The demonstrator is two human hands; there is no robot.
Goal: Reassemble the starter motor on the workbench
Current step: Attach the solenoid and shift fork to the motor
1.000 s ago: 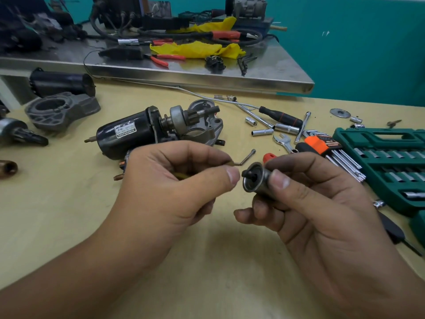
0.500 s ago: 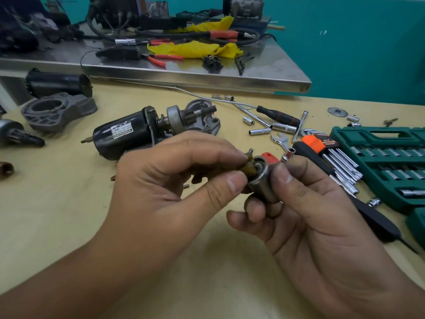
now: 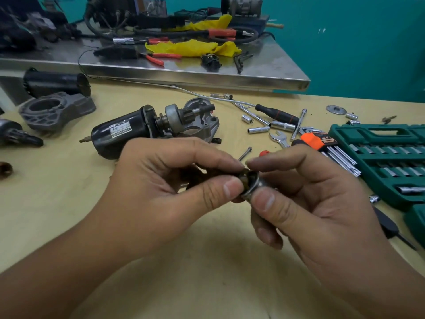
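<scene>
Both grips are busy: the left hand pinches a dark, brassy part, apparently seating it in the metal sleeve the right hand holds. Beyond the grip, the starter motor lies on the surface with its pinion exposed and its housing loose, so most reassembly remains.

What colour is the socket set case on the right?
Dark green socket case, clearest in the head view.

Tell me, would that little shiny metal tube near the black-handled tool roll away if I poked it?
Probably. The small shiny metal socket is round and lies on its side on the flat wooden bench, so a sideways poke should roll it. It looks like solid steel, likely stiff and heavy for its size.
</scene>
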